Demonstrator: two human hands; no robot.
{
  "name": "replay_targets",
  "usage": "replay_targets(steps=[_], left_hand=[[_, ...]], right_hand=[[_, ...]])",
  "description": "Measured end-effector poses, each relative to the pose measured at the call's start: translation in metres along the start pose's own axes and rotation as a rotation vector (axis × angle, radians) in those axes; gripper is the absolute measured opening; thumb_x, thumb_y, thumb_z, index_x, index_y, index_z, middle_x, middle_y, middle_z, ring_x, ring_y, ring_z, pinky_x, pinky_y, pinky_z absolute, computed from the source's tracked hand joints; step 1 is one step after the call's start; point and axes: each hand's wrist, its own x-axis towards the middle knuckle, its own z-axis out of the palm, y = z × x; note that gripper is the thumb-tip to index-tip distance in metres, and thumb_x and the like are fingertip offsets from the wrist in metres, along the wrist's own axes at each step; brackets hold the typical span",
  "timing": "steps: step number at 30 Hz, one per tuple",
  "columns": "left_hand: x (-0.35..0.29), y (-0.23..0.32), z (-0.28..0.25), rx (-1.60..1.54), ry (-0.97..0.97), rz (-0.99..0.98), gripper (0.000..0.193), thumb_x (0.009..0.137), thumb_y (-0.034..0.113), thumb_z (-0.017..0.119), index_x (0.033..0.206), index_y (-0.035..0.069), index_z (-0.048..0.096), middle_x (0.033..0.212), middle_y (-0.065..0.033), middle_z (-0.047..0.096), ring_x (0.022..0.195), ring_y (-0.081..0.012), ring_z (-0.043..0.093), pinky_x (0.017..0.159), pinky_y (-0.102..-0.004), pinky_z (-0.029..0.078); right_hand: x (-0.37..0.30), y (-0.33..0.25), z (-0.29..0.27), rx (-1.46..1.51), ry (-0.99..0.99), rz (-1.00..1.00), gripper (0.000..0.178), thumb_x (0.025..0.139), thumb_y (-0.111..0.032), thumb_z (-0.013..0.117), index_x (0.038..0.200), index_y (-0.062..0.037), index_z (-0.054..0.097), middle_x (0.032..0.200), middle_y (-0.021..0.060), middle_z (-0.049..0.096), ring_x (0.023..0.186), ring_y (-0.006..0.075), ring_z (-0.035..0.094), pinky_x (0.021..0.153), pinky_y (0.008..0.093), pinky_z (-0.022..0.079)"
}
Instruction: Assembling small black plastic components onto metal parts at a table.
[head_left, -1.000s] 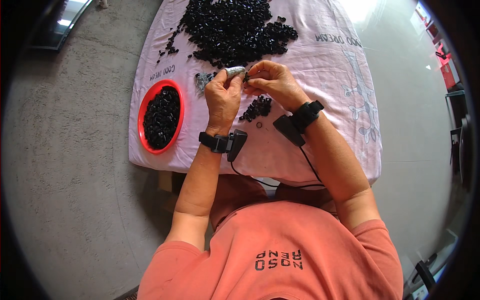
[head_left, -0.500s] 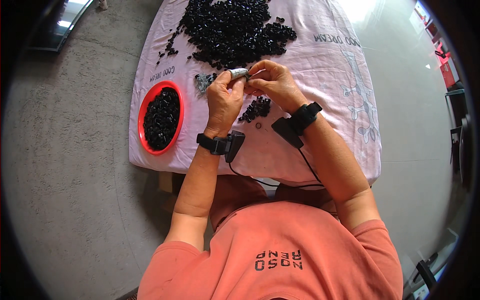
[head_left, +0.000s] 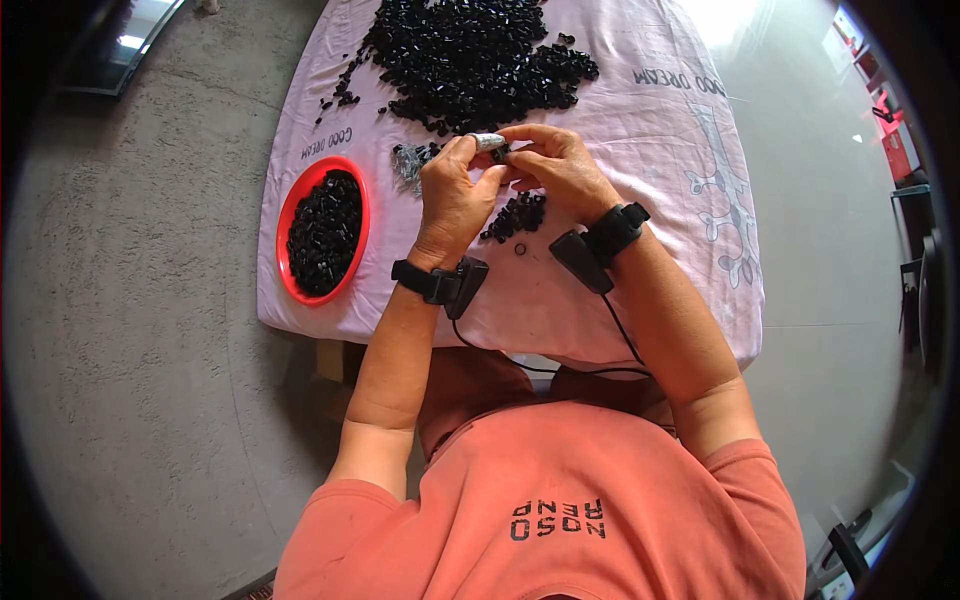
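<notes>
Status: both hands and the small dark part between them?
Left-hand grip and right-hand grip meet around small dark part. Part mostly hidden, exact hold unclear. Heap of small glossy black pieces just beyond.

Lettering on 2 items. Pink cloth [head_left: 640, 290]: dk grey print [head_left: 680, 80], well to R of & beyond R hand [head_left: 565, 175]; two words in caps, upside down as seen, running twd cloth's far R edge. Same cloth, L of L hand [head_left: 455, 195]: 2nd grey print [head_left: 328, 144], also two words, also upside down, slanting, just beyond red bowl [head_left: 366, 215]. Salmon tee [head_left: 650, 480]: blk block letters [head_left: 558, 519] in short stacked rows, on wearer's side of grip, well apart from it. Red items [head_left: 893, 150] far R of grip: any marks too small to tell.
</notes>
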Motion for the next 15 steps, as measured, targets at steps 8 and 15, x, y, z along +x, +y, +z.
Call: replay_targets(steps=[8,15], left_hand=[[0.0,0.0005,-0.0049,0.023,-0.03,0.037,0.024,0.083,-0.003,0.069,0.107,-0.001,0.068,0.093,-0.0127,0.071,0.084,-0.023,0.073,0.076,-0.0331,0.057],[-0.0021,0.0026,-0.0036,0.023,0.008,0.094,0.018,0.082,-0.004,0.068,0.1,-0.002,0.066,0.088,-0.0152,0.068,0.078,-0.0293,0.069,0.068,-0.0382,0.055]], right_hand=[[0.0022,0.0052,0.0015,0.102,-0.071,0.025,0.031,0.103,-0.015,0.058,0.127,0.0049,0.063,0.106,0.0117,0.072,0.092,0.0168,0.072,0.083,0.0293,0.061],[0.0029,0.0073,0.0027,0.067,-0.055,0.046,0.03,0.104,-0.016,0.057,0.126,0.0045,0.064,0.106,0.0118,0.072,0.091,0.0171,0.073,0.083,0.0297,0.061]])
